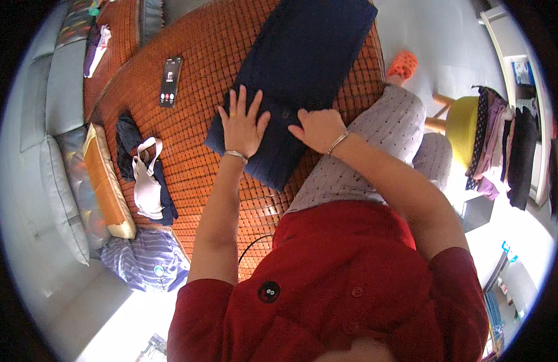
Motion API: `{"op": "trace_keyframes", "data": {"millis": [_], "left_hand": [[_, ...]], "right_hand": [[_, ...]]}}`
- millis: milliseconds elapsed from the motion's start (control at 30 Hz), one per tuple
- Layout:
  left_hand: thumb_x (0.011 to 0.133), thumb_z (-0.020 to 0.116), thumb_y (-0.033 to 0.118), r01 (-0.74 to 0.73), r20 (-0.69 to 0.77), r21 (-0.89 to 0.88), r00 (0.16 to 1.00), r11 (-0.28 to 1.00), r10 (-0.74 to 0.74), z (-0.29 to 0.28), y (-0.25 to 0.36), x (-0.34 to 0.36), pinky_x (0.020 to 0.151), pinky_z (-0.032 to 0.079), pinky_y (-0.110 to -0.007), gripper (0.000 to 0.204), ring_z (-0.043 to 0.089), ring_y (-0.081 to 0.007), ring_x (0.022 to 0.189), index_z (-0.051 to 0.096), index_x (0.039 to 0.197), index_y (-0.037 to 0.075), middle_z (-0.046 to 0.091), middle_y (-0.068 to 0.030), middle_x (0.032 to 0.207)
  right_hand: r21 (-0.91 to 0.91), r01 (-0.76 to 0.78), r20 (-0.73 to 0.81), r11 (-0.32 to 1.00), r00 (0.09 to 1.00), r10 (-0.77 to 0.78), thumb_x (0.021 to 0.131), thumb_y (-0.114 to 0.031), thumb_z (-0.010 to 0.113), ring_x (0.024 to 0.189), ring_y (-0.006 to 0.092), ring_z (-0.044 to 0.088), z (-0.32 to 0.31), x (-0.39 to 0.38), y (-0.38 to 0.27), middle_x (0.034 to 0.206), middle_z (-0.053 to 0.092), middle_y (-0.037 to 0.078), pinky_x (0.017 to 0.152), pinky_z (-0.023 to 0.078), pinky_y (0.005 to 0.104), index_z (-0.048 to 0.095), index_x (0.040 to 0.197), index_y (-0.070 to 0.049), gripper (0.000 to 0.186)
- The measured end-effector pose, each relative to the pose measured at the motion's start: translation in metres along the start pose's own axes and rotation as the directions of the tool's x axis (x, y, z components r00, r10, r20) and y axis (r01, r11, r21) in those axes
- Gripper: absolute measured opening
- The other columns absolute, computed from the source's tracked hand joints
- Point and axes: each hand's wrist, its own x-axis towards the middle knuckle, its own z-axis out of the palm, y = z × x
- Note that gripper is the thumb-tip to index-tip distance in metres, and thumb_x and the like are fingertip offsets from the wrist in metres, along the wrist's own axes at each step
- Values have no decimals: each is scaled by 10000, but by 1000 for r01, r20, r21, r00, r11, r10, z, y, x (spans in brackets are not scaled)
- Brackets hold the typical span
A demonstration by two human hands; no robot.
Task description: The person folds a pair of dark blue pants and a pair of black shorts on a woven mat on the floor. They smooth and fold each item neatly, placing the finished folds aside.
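Observation:
A dark navy garment (303,54), trousers by its look, lies folded in a long strip in front of me, with a small round button near its middle. My left hand (243,123) rests flat on its left side, fingers spread, a ring on one finger and a bangle at the wrist. At the garment's right edge, beside the button, my right hand (322,130) is closed with its fingers curled against the cloth. What its fingertips grip is partly hidden. Both hands touch the fabric, which is rumpled between and below them.
Under the garment is a brown tiled seat mat (200,133). A phone (169,81) lies on it, left of the garment. Farther left are a white bra (147,187), dark clothes, an orange cushion (107,187) and a striped cloth (143,256). Clothes hang over a yellow stool (461,130) at right.

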Motion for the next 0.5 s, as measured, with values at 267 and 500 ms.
{"op": "trace_keyframes", "data": {"millis": [267,500], "left_hand": [[989,319,557,5,28,-82,1000,997,-3,0,-18,-34,1143,115,-617,588,154,-342,1469,376,1481,241,205,-117,1591],[989,375,518,8,82,-138,997,990,4,-8,-54,-101,1141,158,-601,588,180,-341,1463,371,1481,197,237,-123,1578]], "right_hand": [[247,145,147,958,972,-185,920,-480,509,873,351,676,24,-6,4,924,685,203,790,539,432,608,1053,16,523],[548,136,11,825,985,-170,903,-252,565,833,317,658,5,2,22,881,685,139,783,519,431,644,943,-39,230]]}}
